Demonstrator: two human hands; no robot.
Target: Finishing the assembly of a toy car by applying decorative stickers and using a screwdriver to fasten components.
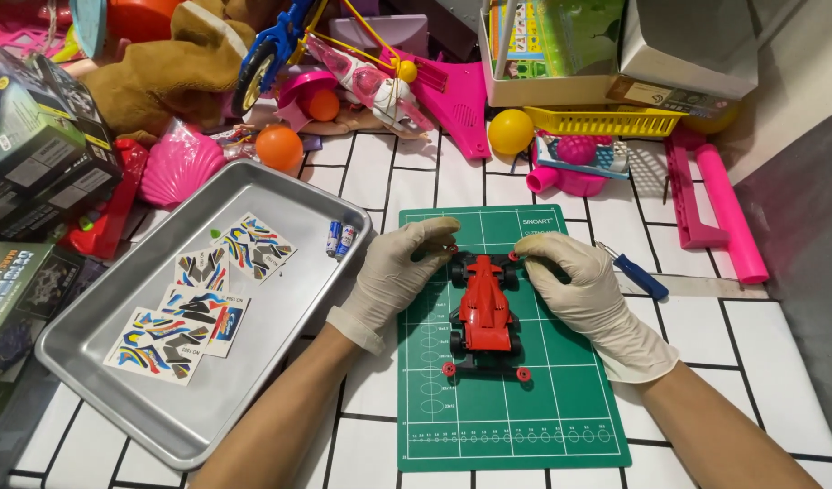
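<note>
Red plastic toy racing car (pixel 487 308) with black wheels lies lengthwise on a green cutting mat (pixel 561 398), its far end pointing away from the person. Both gloved hands meet at that far end: the left hand (pixel 400 272) curls over the car's left front wheel, fingertips pinched on it, and the right hand (pixel 574 276) pinches the right front corner in the same way, so each hand is closed on the car. Small red rollers sit at the near corners of the car, resting on the mat.

Just right of the right hand, a blue-handled screwdriver (pixel 635 274) lies on the white tiled tabletop (pixel 769 344). Left of the mat sits a shallow grey metal tray (pixel 253 380) holding several colourful sticker sheets (pixel 194 303) and two small blue batteries (pixel 340 239) near its far right corner. Beyond, a clutter of toys lines the back: an orange ball (pixel 279 147), a yellow ball (pixel 510 131), a brown plush animal (pixel 167 72) and a pink plastic tube (pixel 731 213).
</note>
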